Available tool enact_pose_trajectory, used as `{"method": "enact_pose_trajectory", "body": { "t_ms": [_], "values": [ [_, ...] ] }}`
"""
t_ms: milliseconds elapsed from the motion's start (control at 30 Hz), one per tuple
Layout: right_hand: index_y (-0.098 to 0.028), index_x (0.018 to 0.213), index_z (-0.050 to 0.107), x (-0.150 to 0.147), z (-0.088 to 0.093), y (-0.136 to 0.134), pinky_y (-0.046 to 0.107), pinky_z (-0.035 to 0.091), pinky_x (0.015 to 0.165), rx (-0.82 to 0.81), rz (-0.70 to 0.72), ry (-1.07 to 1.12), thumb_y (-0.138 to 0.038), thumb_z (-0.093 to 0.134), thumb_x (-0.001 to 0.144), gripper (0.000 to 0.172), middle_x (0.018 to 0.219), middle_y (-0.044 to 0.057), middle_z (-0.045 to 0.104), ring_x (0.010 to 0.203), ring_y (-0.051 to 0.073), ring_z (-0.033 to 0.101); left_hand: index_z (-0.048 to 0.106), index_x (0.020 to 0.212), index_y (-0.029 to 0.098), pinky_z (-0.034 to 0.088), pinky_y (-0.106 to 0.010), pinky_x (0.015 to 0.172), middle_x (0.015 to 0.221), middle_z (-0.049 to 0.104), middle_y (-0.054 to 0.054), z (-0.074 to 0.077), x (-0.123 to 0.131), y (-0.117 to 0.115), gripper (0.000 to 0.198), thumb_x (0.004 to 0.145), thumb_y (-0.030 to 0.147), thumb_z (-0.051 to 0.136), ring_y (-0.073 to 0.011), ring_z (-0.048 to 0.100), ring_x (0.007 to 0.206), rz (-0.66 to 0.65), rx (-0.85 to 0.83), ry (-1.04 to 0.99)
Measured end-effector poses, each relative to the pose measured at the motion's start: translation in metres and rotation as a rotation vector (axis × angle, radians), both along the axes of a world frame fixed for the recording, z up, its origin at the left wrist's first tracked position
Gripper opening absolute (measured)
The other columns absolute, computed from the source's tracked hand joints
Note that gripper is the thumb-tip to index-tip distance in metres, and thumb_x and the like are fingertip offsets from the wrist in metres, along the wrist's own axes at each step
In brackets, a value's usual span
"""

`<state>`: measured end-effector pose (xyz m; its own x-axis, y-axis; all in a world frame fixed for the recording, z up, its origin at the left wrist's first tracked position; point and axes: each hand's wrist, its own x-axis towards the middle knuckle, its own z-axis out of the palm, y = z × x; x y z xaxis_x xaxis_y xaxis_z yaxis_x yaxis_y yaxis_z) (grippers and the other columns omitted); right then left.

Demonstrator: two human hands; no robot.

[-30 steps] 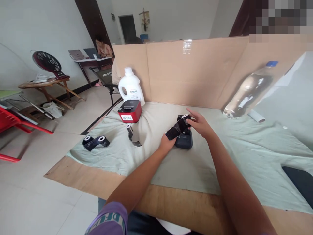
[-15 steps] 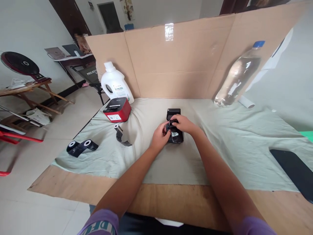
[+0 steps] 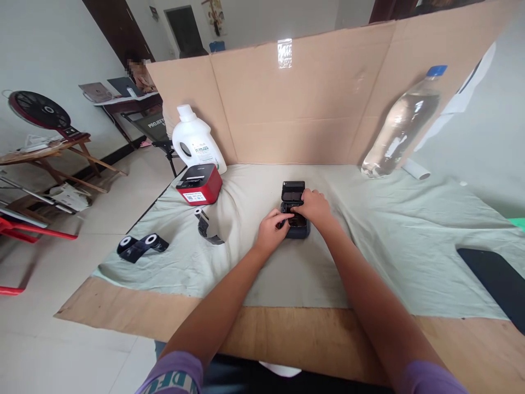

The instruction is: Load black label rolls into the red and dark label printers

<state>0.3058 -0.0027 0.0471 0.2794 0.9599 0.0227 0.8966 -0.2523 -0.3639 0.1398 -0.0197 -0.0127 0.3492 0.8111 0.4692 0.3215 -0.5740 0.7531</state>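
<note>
A small black device (image 3: 297, 233), which looks like a portable printer, stands on the cloth in front of me. Its hinged lid (image 3: 292, 186) is raised at the back, and its compartment shows dark inside. My left hand (image 3: 272, 230) is at its left side, index finger stretched over the compartment and the other fingers bent. From the right, my right hand (image 3: 316, 208) reaches in with its thumb over the compartment, its bent fingers beside the raised lid. Both hands touch the device; its contents are too dark to make out.
At the left are a red-and-black printer (image 3: 199, 185), a white jug (image 3: 199, 139), a partly unrolled black roll (image 3: 205, 227) and a pair of black rolls (image 3: 141, 247). A tilted water bottle (image 3: 404, 128) leans on the cardboard (image 3: 293, 109). A phone (image 3: 494, 282) lies right.
The glossy dark strip over the device's front no longer hangs there, and the compartment shows more. My right hand has shifted slightly right; my left index finger now extends over the compartment.
</note>
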Motion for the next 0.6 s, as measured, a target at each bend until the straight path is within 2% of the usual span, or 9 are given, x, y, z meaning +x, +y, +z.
{"method": "enact_pose_trajectory", "body": {
  "t_ms": [167,233,333,433,500,600],
  "values": [
    [-0.017,0.118,0.050,-0.002,-0.003,0.001,0.042,0.050,0.086,-0.055,-0.060,0.205,-0.038,0.078,0.070,0.060,0.121,0.018,0.061,0.110,0.033,0.062,0.077,0.102,0.021,0.043,-0.022,0.065,0.077,0.052,0.001,-0.001,0.001,0.001,0.027,0.086,0.011,0.057,-0.0099,0.049,0.066,-0.002,0.027,-0.028],
    [-0.015,0.121,0.048,-0.001,-0.003,0.000,0.043,0.051,0.087,-0.058,-0.094,0.233,-0.040,0.079,0.069,0.066,0.125,0.021,0.058,0.112,0.035,0.062,0.077,0.102,0.020,0.043,-0.022,0.064,0.076,0.052,0.001,-0.002,0.001,0.001,0.027,0.086,0.010,0.058,-0.0097,0.049,0.065,0.002,0.041,-0.036],
    [-0.010,0.127,0.044,0.010,-0.004,0.000,0.046,0.050,0.090,0.082,-0.122,0.273,-0.044,0.075,0.074,0.071,0.129,0.025,0.056,0.114,0.037,0.061,0.077,0.101,0.020,0.041,-0.022,0.061,0.074,0.052,0.001,-0.003,0.002,0.000,0.028,0.085,0.009,0.058,-0.0094,0.048,0.063,0.009,0.069,-0.028],
    [-0.013,0.138,0.040,0.026,-0.002,0.002,0.046,0.048,0.095,0.301,0.001,0.352,-0.040,0.066,0.082,0.067,0.133,0.020,0.060,0.108,0.030,0.063,0.077,0.102,0.020,0.041,-0.021,0.060,0.073,0.054,0.001,-0.003,0.002,-0.001,0.030,0.083,0.007,0.058,-0.0093,0.048,0.062,0.019,0.100,-0.012],
    [-0.018,0.142,0.041,0.033,-0.002,0.004,0.045,0.048,0.095,0.356,0.099,0.410,-0.037,0.061,0.086,0.063,0.137,0.015,0.061,0.095,0.024,0.066,0.077,0.102,0.020,0.041,-0.021,0.060,0.072,0.055,0.001,-0.004,0.003,-0.002,0.031,0.082,0.007,0.057,-0.0093,0.048,0.061,0.025,0.132,-0.015],
    [-0.020,0.135,0.054,0.033,-0.002,0.007,0.043,0.050,0.093,0.375,0.167,0.438,-0.033,0.056,0.088,0.049,0.134,0.011,0.064,0.079,0.019,0.063,0.077,0.100,0.019,0.040,-0.021,0.059,0.070,0.054,0.001,-0.005,0.002,-0.003,0.031,0.080,0.006,0.056,-0.0091,0.047,0.059,0.020,0.193,-0.034]
  ]
}}
